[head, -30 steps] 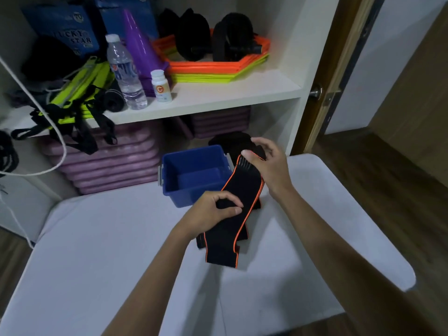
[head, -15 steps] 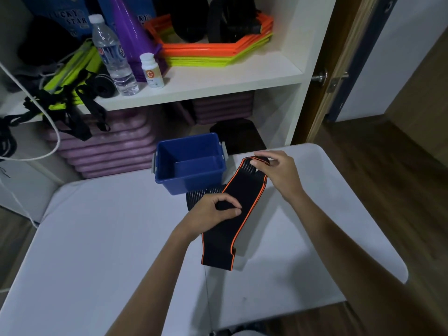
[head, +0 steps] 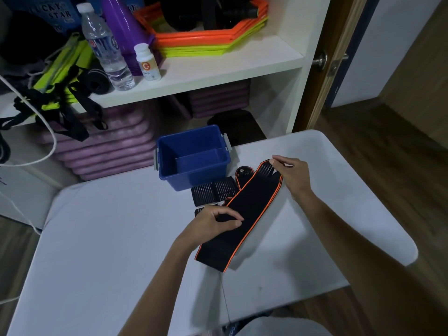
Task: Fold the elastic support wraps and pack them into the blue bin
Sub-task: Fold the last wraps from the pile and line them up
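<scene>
Wrap point(head: 244, 214), black with orange edging, flat on your table point(head: 109, 238), left hand point(head: 213, 224) pinching its middle, right hand point(head: 293, 175) pinching its far end.

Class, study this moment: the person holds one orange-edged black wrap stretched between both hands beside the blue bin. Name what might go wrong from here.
1. The wrap is held only by pinches: the left hand mid-length, the right hand at the far end. Its loose near end could unfold or hang crooked.
2. More wraps lie under it, so a sweep might drag them.
3. The blue bin stands close to the right hand's end; a nudge may shift it.
</scene>
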